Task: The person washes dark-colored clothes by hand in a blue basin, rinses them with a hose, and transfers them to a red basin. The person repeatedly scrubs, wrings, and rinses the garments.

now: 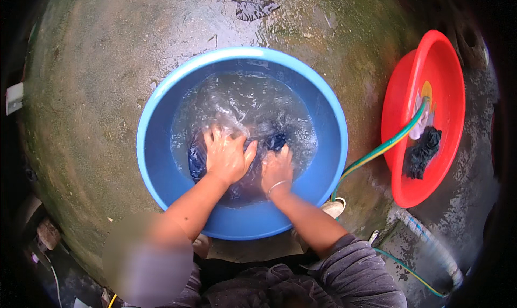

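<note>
A large blue basin (338, 119) holds cloudy, rippling water (242, 95). Dark blue wet cloth (197, 156) lies partly under the surface, and bunches of it rise beside both hands. My left hand (229, 156) rests palm down on the cloth with its fingers spread, water splashing around the fingertips. To its right, my right hand (277, 170), with a thin bangle at the wrist, has its fingers closed at a dark blue bunch of the cloth; the fingertips are partly hidden by water and blur.
A red basin (396, 111) stands tilted at the right, with black cloth (424, 151) and pale cloth (419, 119) inside. A green and yellow hose (377, 149) runs into it. A dark leaf (250, 5) lies on the wet concrete floor (91, 92). A thick pale pipe (431, 246) lies lower right.
</note>
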The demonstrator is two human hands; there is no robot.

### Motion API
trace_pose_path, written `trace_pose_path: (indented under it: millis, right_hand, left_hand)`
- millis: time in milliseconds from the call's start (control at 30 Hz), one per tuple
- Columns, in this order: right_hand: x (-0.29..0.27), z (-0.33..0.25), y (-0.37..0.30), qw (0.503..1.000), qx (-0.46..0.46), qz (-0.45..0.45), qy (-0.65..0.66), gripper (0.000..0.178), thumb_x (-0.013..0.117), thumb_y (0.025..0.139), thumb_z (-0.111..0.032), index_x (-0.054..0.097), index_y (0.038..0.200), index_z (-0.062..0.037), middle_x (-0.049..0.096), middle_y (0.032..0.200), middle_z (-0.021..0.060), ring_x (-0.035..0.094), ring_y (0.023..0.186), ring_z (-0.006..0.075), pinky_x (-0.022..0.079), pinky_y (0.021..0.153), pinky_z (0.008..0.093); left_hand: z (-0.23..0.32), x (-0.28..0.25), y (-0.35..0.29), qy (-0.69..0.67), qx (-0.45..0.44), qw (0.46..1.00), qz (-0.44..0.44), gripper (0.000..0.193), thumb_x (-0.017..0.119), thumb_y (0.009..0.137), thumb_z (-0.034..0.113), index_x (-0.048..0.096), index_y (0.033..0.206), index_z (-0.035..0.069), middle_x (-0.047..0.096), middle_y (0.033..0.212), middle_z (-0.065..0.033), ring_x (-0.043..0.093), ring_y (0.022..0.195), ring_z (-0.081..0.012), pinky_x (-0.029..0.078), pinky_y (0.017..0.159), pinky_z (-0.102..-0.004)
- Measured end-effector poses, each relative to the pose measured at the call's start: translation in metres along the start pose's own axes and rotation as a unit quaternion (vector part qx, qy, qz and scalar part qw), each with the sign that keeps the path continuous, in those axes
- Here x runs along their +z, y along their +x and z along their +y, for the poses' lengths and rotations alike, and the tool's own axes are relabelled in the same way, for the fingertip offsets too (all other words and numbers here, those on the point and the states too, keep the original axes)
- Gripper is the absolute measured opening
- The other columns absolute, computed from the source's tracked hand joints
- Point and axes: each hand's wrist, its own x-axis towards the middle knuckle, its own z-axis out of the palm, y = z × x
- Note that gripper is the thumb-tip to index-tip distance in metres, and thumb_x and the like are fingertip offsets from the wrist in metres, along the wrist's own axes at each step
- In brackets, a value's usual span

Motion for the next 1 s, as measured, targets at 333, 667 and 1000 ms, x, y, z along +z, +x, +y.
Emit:
trace_pose_path:
  millis: [333, 667, 1000]
  right_hand:
    - [0.015, 0.039, 0.073, 0.991, 0.032, 0.128, 0.033, 0.028, 0.044, 0.081, -0.025, 0.061, 0.084, -0.0022, 0.056, 0.097, 0.0227, 0.056, 0.085, 0.0340, 0.044, 0.076, 0.0413]
    - [-0.119, 0.038, 0.018, 0.758, -0.062, -0.022, 0.648, 0.015, 0.056, 0.077, -0.012, 0.054, 0.066, -0.0007, 0.051, 0.077, 0.0023, 0.045, 0.072, 0.0086, 0.035, 0.068, 0.0206]
    - [-0.066, 0.017, -0.061, 0.954, -0.112, -0.056, 0.271, 0.073, 0.059, 0.073, -0.042, 0.027, 0.130, -0.0107, 0.023, 0.130, 0.0220, 0.020, 0.122, 0.0378, 0.019, 0.098, 0.0471]
  left_hand:
    - [-0.004, -0.014, 0.068, -0.125, -0.091, 0.987, 0.044, 0.057, 0.043, 0.079, 0.042, 0.034, 0.127, 0.012, 0.034, 0.128, -0.0209, 0.042, 0.110, -0.0354, 0.035, 0.091, -0.0416]
    - [-0.005, -0.086, -0.011, -0.283, 0.097, 0.952, -0.068, 0.030, 0.058, 0.074, 0.028, 0.050, 0.065, 0.001, 0.051, 0.058, -0.0140, 0.054, 0.055, -0.0292, 0.039, 0.051, -0.0377]
    - [-0.018, -0.077, -0.104, -0.142, 0.318, 0.937, -0.022, 0.035, 0.067, 0.064, 0.024, 0.057, 0.094, 0.010, 0.046, 0.106, -0.0102, 0.040, 0.104, -0.0288, 0.028, 0.088, -0.0439]
